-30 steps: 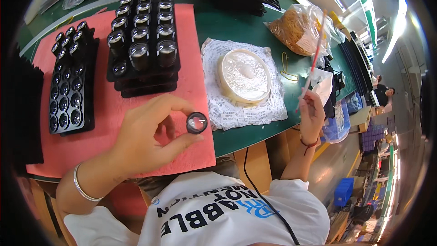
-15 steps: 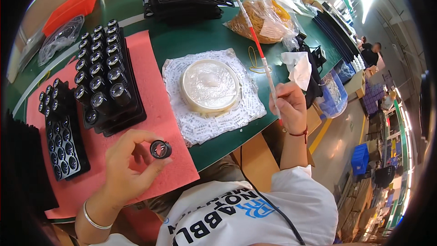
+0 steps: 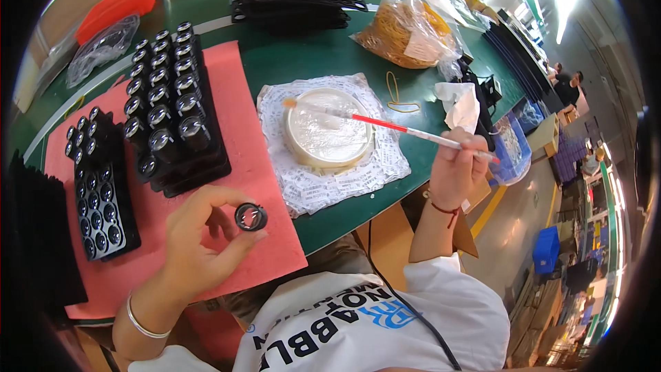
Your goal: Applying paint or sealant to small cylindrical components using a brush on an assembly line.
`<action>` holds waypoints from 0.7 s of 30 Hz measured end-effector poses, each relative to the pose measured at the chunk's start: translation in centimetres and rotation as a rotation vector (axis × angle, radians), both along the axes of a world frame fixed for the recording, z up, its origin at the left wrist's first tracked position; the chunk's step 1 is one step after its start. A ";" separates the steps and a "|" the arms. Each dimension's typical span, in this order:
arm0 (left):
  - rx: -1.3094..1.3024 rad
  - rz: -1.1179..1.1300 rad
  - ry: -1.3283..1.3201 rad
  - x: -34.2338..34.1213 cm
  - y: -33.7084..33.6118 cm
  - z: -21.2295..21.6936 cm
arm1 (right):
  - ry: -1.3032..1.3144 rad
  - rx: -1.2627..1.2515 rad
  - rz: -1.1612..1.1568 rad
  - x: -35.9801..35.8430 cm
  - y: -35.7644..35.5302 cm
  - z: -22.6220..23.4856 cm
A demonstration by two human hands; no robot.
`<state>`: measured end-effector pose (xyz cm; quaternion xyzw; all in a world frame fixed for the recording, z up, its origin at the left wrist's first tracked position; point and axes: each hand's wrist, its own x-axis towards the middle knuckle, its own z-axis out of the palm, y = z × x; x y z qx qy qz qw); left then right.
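A small black ring (image 3: 250, 217) was gripped between the thumb and forefinger of the left hand (image 3: 203, 241), above the pink mat (image 3: 258, 255) near its right-hand edge. A slender stick (image 3: 379, 122), red-banded and tan-tipped, was pinched toward its rear end by the right hand (image 3: 461, 169) and directed leftward over the film-covered dish (image 3: 330, 134); whether the film was touched could not be told.

Slipping of the ring was judged possible, since it was held by two digits only; its opening might be smudged by a fingertip set too far over the rim. Because the stick was held so far back, a slight wrist turn could be magnified at the tip, and the film might be snagged. By a leftward sweep, the closely ranked parts in the tall tray (image 3: 189, 182) could be toppled.

The near edge of the green table (image 3: 330, 231) was bordered closely by the right hand. Movement was judged least hindered between the dish and the black stack (image 3: 296, 3) beyond it; rightward, room was limited by a crumpled tissue (image 3: 460, 105).
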<state>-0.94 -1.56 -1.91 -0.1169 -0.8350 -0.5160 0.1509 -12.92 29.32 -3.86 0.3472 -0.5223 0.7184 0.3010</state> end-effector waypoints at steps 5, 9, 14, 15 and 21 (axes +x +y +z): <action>-0.001 0.006 0.030 0.3 -0.1 -0.2 | -0.114 -0.109 0.089 -0.8 -0.5 -0.3; 0.007 -0.013 0.018 -0.1 0.0 -0.1 | -0.149 -0.122 0.074 -1.1 0.1 -0.7; 0.009 0.003 0.017 0.0 0.1 -0.1 | -0.217 -0.187 0.080 -1.6 -0.1 -1.1; 0.000 0.005 0.022 0.2 0.0 0.0 | -0.222 -0.187 0.088 -1.7 -0.4 -1.1; -0.041 -0.019 0.075 0.2 -0.4 0.5 | -0.287 -0.319 -0.026 -2.0 -0.4 -1.7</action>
